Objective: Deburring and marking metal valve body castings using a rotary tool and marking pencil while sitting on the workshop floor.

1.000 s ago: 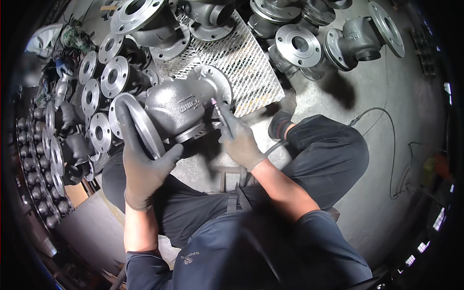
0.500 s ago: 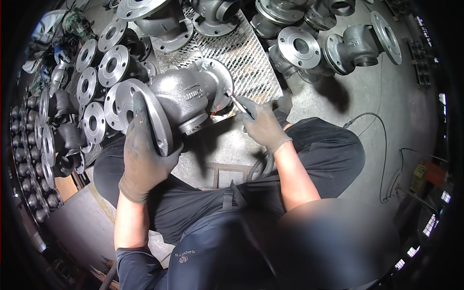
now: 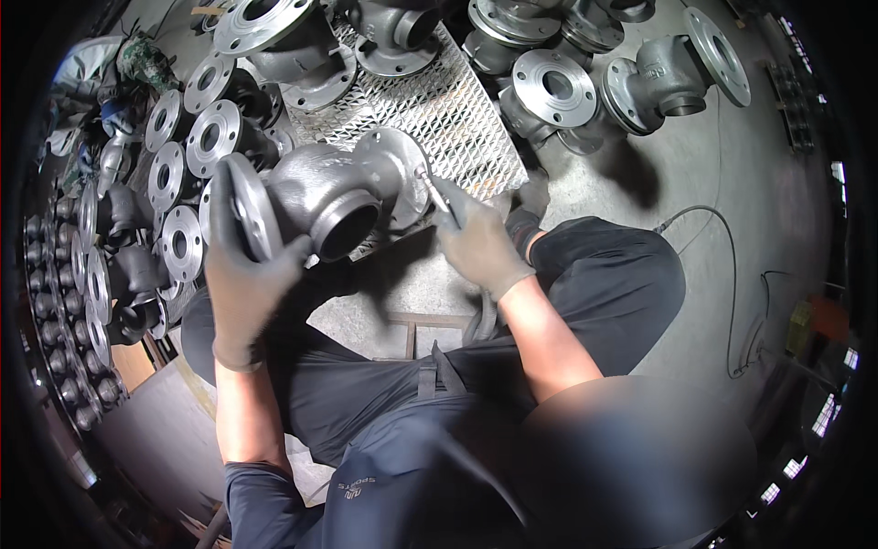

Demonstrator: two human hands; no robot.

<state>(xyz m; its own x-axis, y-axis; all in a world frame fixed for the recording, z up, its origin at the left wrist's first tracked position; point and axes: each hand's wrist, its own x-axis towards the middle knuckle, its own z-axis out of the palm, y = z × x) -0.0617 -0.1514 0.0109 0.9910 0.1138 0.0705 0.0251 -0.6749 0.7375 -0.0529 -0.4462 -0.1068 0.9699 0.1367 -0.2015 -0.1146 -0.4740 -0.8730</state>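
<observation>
The grey valve body [image 3: 329,197] is gripped by its near flange in the gloved left hand [image 3: 242,274], turned since before, open port now facing up; a slim tool [image 3: 437,194] is clamped in the right hand [image 3: 480,242] against the far flange, above the checker plate [image 3: 439,110]

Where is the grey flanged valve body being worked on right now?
Head view, left of centre: the valve body sits between the left hand and right hand, before the checker plate.

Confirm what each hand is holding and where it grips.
Left hand grips the grey valve body by its near flange rim. Right hand holds a slim hand tool by its handle, tip at the far flange.
</observation>
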